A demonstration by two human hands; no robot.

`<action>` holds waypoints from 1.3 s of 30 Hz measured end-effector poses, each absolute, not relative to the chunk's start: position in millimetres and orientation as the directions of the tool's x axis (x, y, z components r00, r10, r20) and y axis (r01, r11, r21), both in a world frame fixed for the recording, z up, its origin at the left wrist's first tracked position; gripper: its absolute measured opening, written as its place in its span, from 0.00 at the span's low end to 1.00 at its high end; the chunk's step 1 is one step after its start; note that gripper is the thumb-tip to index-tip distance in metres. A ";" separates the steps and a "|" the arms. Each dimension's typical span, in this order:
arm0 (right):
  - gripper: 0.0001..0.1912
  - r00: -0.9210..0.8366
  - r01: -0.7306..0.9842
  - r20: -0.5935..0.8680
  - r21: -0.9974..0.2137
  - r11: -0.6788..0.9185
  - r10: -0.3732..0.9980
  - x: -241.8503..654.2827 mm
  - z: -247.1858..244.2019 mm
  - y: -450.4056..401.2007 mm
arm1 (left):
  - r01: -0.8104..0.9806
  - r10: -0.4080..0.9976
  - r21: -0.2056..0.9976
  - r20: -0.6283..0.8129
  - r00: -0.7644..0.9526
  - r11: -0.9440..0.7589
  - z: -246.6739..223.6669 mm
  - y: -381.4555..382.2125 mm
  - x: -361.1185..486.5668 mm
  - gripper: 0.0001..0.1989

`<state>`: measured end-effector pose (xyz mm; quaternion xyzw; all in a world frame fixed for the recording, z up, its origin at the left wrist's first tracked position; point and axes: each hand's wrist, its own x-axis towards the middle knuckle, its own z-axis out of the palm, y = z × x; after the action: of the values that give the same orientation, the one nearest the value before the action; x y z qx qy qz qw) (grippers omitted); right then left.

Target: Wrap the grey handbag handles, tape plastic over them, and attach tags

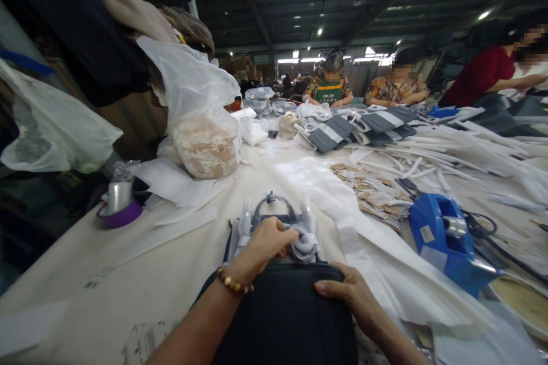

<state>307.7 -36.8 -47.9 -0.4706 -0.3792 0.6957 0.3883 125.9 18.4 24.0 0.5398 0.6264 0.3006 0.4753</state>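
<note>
A dark bag (pixel 286 308) lies in front of me, its flap toward me. Behind its top edge stands a carry handle (pixel 278 199) wrapped in clear film. My left hand (pixel 269 238), with a beaded bracelet at the wrist, reaches over the bag with its fingers curled at a rolled grey strap (pixel 305 244) in pale wrapping. The left fingertips are partly hidden. My right hand (pixel 342 290) grips the bag's upper right edge, thumb on the dark face and fingers around the side.
A blue tape dispenser (pixel 440 234) stands to the right, near brown tags (pixel 372 191) and white foam sheeting (pixel 385 262). Tape in a purple ring (pixel 122 215) and a plastic-bagged bundle (pixel 208 145) are left. Grey bags (pixel 331 132) lie farther back, where several people work.
</note>
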 end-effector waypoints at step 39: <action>0.15 -0.258 0.080 -0.461 -0.886 -0.457 0.849 304.6 -40.5 -17.2 | 0.229 0.841 0.844 -0.522 0.141 0.485 -9.6 -22.9 24.9 0.22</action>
<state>304.6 -17.2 -40.5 -0.5360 -0.4331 0.6643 0.2895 24.9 -22.9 -9.6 0.4415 0.6058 0.2499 0.6128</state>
